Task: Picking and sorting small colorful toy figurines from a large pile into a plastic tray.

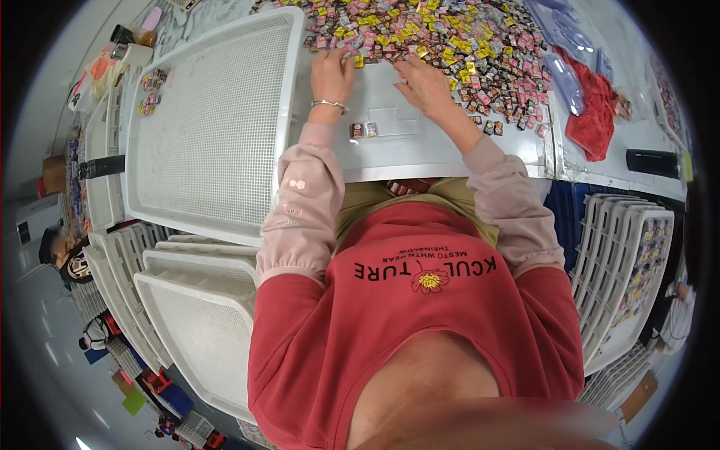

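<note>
A wide heap of small square packets [420, 34] in pink, yellow, black and brown covers the far part of the metal table [375, 166]. At the heap's near left edge, my left hand [332, 75] has its fingers drawn together over pink packets; what they grip is hidden. My right hand [427, 88] is at the heap's near edge, thumb and forefinger apart, with a pink packet close by them. Between my forearms lies a clear flat plastic piece [394, 124]. A dark packet [356, 130] and a pale bluish packet [370, 129] lie side by side at its left.
Left of my arm is a large white mesh tray [210, 127] with two packet clusters [151, 91] in its far left corner. Stacked white trays [199, 292] stand below it. More racked trays [622, 270] stand at right, near a red cloth [589, 112] and clear plastic [562, 30].
</note>
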Tool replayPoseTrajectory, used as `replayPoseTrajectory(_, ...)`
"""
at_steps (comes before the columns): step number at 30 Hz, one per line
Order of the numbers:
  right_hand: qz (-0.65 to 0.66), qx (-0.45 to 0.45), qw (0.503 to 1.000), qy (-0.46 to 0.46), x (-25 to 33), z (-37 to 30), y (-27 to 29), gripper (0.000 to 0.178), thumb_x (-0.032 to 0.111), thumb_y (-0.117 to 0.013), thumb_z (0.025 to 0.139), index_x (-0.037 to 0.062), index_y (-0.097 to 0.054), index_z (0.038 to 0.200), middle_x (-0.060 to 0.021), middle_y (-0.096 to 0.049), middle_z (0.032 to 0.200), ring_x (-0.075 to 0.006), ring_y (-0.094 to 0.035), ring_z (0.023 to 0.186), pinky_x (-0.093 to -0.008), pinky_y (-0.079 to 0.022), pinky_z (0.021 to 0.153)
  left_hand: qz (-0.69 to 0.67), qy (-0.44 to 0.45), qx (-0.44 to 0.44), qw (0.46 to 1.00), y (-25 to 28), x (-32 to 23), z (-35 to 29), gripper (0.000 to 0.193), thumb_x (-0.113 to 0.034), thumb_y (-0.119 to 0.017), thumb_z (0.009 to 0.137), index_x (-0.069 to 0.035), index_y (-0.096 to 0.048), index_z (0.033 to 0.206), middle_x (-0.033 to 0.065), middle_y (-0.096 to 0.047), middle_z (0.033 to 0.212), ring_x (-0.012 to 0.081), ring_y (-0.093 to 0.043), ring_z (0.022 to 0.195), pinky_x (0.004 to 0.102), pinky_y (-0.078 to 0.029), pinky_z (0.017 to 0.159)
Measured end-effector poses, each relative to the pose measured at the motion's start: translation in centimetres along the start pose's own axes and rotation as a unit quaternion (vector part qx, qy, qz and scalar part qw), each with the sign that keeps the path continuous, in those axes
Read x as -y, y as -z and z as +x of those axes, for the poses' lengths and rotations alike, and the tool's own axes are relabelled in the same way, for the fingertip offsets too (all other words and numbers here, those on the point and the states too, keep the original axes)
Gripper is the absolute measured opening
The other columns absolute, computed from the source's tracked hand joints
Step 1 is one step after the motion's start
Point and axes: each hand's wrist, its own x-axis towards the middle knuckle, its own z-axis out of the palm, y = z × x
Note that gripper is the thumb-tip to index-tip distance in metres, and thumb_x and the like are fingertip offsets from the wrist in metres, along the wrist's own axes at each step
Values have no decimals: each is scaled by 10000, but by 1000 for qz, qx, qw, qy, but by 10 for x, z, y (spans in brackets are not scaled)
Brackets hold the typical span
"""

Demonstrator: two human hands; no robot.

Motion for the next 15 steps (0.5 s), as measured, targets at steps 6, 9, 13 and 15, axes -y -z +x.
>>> replayPoseTrajectory(6, 309, -6, 948, -79, -39, -2, 10, 167, 116, -661, 776, 55, -616, 925, -26, -564, 819, -110, -585, 649, -250, -490, 533, 25, -19, 71, 997, -20, -1, 11, 191, -179, -710, 687, -54, -640, 813, 169, -591, 836, 334, -560, 832, 401, -462, 739)
replayPoseTrajectory(9, 420, 148, 884, -140, -10, -11, 21, 145, 129, -652, 797, 36, -622, 904, -10, -590, 776, -68, -563, 663, -217, -469, 503, -7, -47, 62, 997, -14, 2, 7, 196, -145, -709, 684, -48, -617, 827, 151, -608, 775, 302, -596, 741, 360, -486, 683)
replayPoseTrajectory(13, 311, 253, 916, -16, 16, -15, 12, 156, 66, -617, 759, 31, -618, 910, -59, -609, 759, -156, -593, 664, -273, -483, 569, -101, 43, 80, 991, 4, -10, -5, 191, -103, -691, 728, -7, -582, 853, 101, -633, 723, 191, -629, 656, 272, -485, 590)
replayPoseTrajectory(15, 246, 263, 933, 12, 24, -14, 7, 162, 58, -615, 702, 24, -624, 861, -111, -606, 740, -252, -592, 665, -330, -474, 631, -172, 87, 82, 978, 13, -3, -17, 173, -97, -673, 759, 3, -589, 871, 83, -642, 750, 160, -628, 675, 250, -482, 593)
